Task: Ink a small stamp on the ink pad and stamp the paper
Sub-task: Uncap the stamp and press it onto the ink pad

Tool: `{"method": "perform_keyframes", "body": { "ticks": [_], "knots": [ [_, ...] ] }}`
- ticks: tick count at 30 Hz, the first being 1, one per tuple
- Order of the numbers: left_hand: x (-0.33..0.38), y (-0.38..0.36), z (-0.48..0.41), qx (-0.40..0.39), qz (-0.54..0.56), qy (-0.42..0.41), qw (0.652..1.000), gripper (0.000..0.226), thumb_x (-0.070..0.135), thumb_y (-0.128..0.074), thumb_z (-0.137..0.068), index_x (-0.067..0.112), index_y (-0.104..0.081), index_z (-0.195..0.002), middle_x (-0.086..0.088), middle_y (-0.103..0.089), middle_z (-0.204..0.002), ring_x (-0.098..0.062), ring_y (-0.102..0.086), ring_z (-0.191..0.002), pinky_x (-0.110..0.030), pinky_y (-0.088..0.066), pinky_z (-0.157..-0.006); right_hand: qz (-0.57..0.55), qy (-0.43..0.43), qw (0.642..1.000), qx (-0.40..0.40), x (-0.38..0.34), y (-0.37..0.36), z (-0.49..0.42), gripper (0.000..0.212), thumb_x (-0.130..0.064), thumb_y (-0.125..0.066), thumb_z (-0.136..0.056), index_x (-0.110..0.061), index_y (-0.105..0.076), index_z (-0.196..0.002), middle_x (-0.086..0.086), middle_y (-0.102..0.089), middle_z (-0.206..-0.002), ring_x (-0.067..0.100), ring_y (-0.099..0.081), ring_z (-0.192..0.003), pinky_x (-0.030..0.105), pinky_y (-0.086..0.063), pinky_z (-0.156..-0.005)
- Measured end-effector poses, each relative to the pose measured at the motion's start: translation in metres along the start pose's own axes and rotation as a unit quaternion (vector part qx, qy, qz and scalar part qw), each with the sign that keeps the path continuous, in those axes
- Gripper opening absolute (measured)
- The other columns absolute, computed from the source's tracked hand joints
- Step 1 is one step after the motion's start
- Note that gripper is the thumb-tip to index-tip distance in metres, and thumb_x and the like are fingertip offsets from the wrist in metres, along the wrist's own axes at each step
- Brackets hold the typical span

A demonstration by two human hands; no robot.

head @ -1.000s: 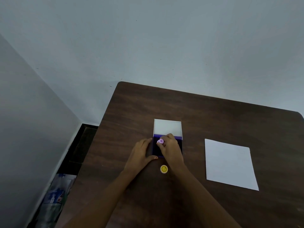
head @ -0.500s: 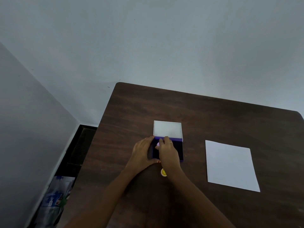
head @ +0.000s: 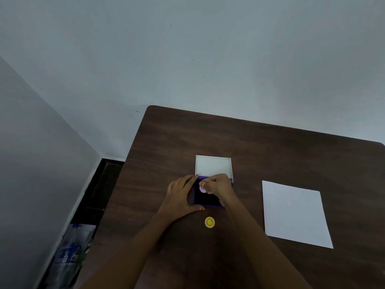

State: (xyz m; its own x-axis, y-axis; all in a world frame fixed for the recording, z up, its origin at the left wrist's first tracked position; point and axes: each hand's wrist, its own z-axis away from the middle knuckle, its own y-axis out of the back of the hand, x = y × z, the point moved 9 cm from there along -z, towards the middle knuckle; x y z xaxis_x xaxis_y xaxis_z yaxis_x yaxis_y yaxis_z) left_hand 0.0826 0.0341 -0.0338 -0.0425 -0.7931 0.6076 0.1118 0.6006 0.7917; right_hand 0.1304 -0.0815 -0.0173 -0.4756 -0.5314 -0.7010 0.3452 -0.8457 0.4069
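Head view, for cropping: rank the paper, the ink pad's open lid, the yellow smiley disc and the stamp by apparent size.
1. paper
2. open lid
3. yellow smiley disc
4. stamp, partly hidden by the right hand, so unsure against the disc.

The table (head: pixel 270 147) is dark brown with a wood grain. The ink pad (head: pixel 205 197) is almost black inside a purple frame, and its open lid (head: pixel 213 165) is white. The small stamp (head: pixel 202 189) is pale lilac. The round cap (head: pixel 209 222) is yellow with a darker drawn face. The paper (head: pixel 293 213) is plain white. The wall (head: pixel 187 59) is pale grey-blue.
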Motion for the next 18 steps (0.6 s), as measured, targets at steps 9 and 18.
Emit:
{"method": "perform_keyframes", "body": {
  "ticks": [9,18],
  "knots": [
    [-0.003,-0.004,0.000,-0.002,-0.006,0.002,1.000,0.090,0.055,-0.068,-0.067,0.022,-0.023,-0.138,-0.004,-0.033,-0.145,-0.018,-0.028,-0.132,-0.033,-0.016,-0.106,-0.028,0.004,0.999,-0.022,0.005,-0.002,0.000,0.017,-0.004,-0.066,-0.078,0.007,-0.068,-0.091,0.025,-0.068,-0.101,0.023,-0.057,-0.086,0.032,-0.046,-0.082],
    [-0.001,-0.005,0.002,-0.012,-0.018,0.014,1.000,0.089,0.055,-0.066,-0.069,0.023,-0.020,-0.139,-0.002,-0.029,-0.147,-0.018,-0.026,-0.133,-0.036,-0.017,-0.108,0.092,0.127,0.987,0.047,-0.007,-0.006,0.016,0.025,-0.019,-0.056,-0.087,0.002,-0.064,-0.098,0.019,-0.063,-0.109,0.023,-0.058,-0.095,0.023,-0.039,-0.079]
  ]
}}
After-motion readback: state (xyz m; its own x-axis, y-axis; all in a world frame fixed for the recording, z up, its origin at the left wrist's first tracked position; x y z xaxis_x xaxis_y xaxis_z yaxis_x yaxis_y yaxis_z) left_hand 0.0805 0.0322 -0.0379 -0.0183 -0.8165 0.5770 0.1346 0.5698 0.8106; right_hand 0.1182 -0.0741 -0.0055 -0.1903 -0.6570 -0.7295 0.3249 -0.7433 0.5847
